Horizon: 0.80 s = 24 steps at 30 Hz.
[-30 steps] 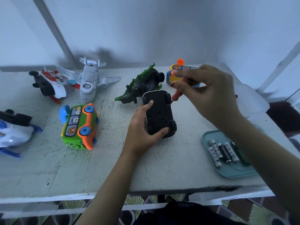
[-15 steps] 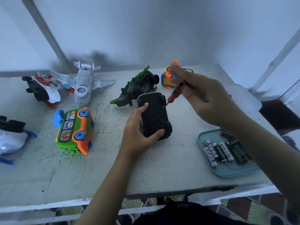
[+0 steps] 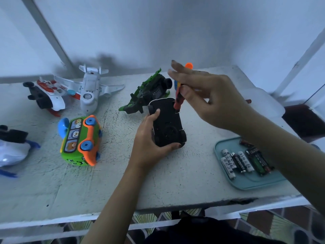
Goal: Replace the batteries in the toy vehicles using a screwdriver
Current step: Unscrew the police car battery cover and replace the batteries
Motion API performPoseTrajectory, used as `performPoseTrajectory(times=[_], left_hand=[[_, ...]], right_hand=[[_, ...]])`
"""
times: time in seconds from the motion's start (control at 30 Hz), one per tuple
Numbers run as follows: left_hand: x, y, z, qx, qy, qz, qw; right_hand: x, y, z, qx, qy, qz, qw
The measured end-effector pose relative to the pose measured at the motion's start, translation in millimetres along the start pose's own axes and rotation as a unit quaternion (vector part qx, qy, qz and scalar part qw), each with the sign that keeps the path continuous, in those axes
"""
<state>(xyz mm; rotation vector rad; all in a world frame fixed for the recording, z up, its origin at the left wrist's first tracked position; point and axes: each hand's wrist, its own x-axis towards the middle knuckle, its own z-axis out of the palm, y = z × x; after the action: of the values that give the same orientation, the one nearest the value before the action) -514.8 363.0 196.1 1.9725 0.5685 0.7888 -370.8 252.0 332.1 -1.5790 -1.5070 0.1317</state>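
Note:
A black toy car (image 3: 167, 122) lies upside down in the middle of the table, its underside facing up. My left hand (image 3: 149, 145) grips it from the left and near end, thumb on its top edge. My right hand (image 3: 207, 95) pinches a red-handled screwdriver (image 3: 178, 101) between thumb and fingers, held nearly upright with its tip at the far right part of the car's underside. A teal tray (image 3: 246, 182) at the right holds several batteries (image 3: 242, 161).
Other toys stand around: a green and orange bus (image 3: 82, 141), a white plane (image 3: 89, 90), a red and white plane (image 3: 45, 94), a green and black vehicle (image 3: 147, 92), a blue-white toy (image 3: 10, 148) at the left edge. The table's front edge (image 3: 123, 215) is near me.
My right hand has swung the screwdriver from a slant to nearly upright over the car's far end, with its fingers spread. My left hand keeps hold of the car.

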Motion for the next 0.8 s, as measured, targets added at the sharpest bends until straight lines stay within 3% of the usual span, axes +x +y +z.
performPoseTrajectory(times=[0.07,0.2,0.47,0.63,0.73,0.8], left_hand=[[1,-1,1,-0.007,0.004,0.001,1.0],[1,-4,1,-0.015,0.007,-0.002,1.0],[1,-6,2,-0.019,0.005,-0.004,1.0],[1,-5,1,-0.025,0.004,-0.004,1.0],[1,-3,1,-0.03,0.004,-0.006,1.0],[1,-3,1,-0.033,0.005,-0.005,0.999]], right_hand=[[3,-2,0,0.109,-0.035,0.02,0.993],[6,-3,0,0.159,-0.025,0.011,0.987],[10,-2,5,0.077,0.071,0.033,0.994],[4,2,8,-0.074,0.173,-0.007,0.982],[-3,4,9,-0.106,0.165,-0.041,0.98],[-4,4,7,-0.047,0.131,-0.017,0.99]])
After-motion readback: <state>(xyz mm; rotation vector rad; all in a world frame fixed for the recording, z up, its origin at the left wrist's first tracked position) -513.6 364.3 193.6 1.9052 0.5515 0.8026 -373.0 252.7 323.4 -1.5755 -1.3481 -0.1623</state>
